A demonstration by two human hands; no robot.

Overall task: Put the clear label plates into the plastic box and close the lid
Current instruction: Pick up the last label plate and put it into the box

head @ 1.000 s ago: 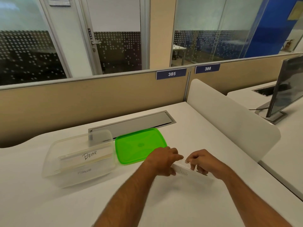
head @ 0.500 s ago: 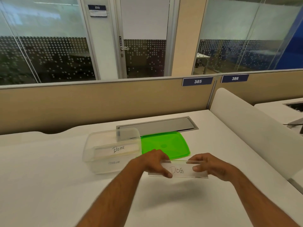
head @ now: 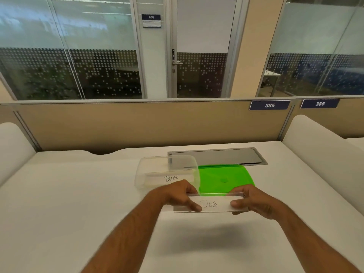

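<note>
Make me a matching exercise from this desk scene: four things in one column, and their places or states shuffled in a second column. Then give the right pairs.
Things
1. DOG plate
2. BEAR plate
3. green lid
4. plastic box

Places or states
A. lies flat on the desk, to the right of the box
B. held above the desk between the left hand and the right hand
C. stands open on the desk, no lid on it
D. sits inside the box

Pairs: 1-B, 2-D, 3-A, 4-C
</note>
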